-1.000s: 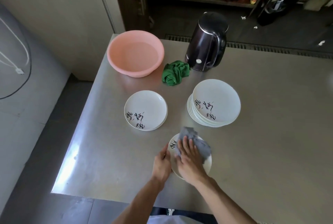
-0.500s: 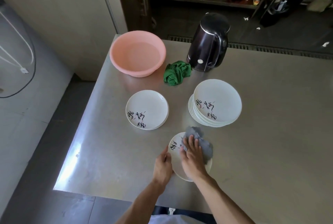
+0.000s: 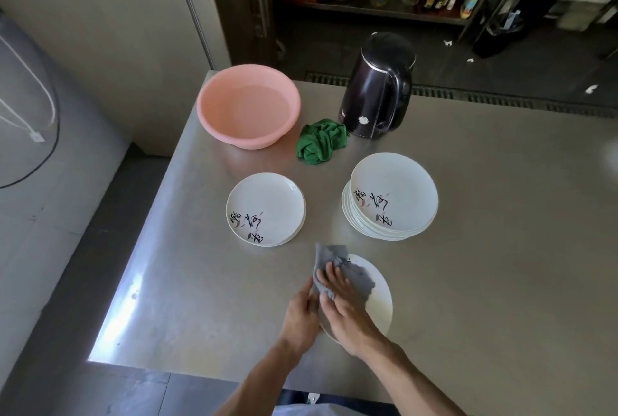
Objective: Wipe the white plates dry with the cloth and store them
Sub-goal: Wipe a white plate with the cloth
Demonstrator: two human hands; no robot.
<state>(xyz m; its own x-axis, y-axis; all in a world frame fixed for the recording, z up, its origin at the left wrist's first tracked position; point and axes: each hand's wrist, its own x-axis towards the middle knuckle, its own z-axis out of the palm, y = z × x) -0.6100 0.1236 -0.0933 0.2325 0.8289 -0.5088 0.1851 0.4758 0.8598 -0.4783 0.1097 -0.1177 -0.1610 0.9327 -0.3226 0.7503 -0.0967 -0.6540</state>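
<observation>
White plates in a tall stack [image 3: 393, 196] stand on the steel table [image 3: 501, 298], ahead and to the right of the hands, with a low pile [image 3: 266, 208] of one or two more ahead and to the left; the two lie well apart and the work goes on in the gap just short of them. Nearest the table's front edge is the plate being wiped [image 3: 379, 302], face up, round and so without a long axis to mind; whether its near side is lifted off the table cannot be told. Across its left half lies the grey cloth [image 3: 356, 277], one corner spilling past the far rim. The right hand [image 3: 347, 310] lies flat on the cloth with fingers nearly straight, pressing it onto the plate and gripping nothing. The left hand [image 3: 301, 312] curls round the plate's near-left rim and steadies it. Judging by this layout, the low pile is the shorter reach for the left hand that already holds the rim, the tall stack for the right; which pile takes dried plates is not shown, so the direction of the set-down stays open
</observation>
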